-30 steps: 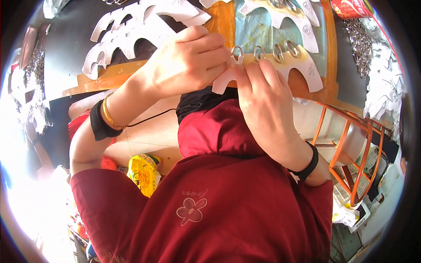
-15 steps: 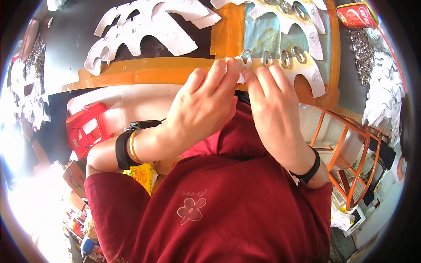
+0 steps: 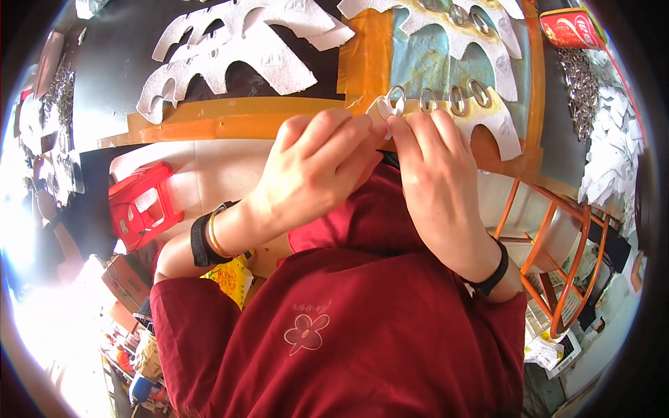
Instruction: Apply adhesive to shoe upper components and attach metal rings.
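At the table's near edge lies a white, arch-cut sheet piece (image 3: pixel 498 132) with a yellowish strip, and oval metal rings (image 3: pixel 457 100) stand along it. My left hand (image 3: pixel 313 157) is closed in a pinch at the piece's left end, just below a narrow white tab (image 3: pixel 382 109) by the leftmost metal ring (image 3: pixel 396 97). Beside it, my right hand (image 3: pixel 439 174) is closed on the same piece, fingers pressed together over its near edge. The fingers hide most of this left end. More ringed white pieces (image 3: pixel 481 49) lie farther off on a bluish sheet.
Plain white arch-cut pieces (image 3: pixel 244 59) lie on the dark table (image 3: pixel 111 83) at left. Orange tape (image 3: pixel 202 115) runs along its edge. A pile of metal rings (image 3: pixel 580 90) and a red box (image 3: pixel 571 29) are at right. A red stool (image 3: pixel 146 205) and orange-framed chair (image 3: pixel 540 244) stand below.
My left hand has drawn slightly down and back from the leftmost ring, so the ring and the white tab now show. My right hand is nearly in the same place.
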